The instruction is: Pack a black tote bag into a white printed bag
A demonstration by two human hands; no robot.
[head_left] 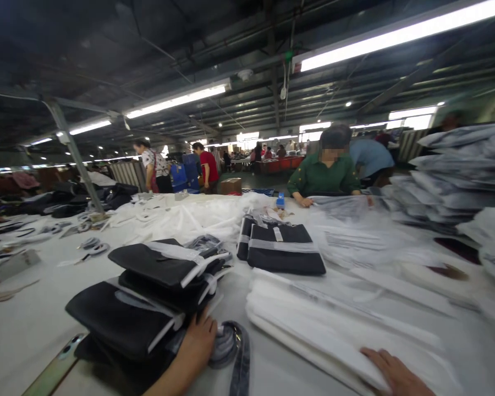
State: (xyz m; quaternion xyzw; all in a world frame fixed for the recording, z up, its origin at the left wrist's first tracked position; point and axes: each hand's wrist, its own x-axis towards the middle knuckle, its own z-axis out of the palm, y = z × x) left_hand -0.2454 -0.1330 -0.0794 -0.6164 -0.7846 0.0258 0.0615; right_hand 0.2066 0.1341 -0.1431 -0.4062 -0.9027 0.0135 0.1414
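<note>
My left hand (198, 340) rests at the foot of a stack of folded black garments (148, 297), its fingers curled against the lowest one and next to a grey strap roll (226, 344). My right hand (390, 368) lies flat, fingers stretched, on a pile of clear plastic bags (334, 324) at the front right. A single folded black garment with a white band (282, 247) lies further back in the middle.
A person in a green top (324, 173) leans over the far side of the white table (33, 313). A tall stack of bagged garments (457, 170) stands at right. A phone (55, 368) lies at the front left. Other workers stand behind.
</note>
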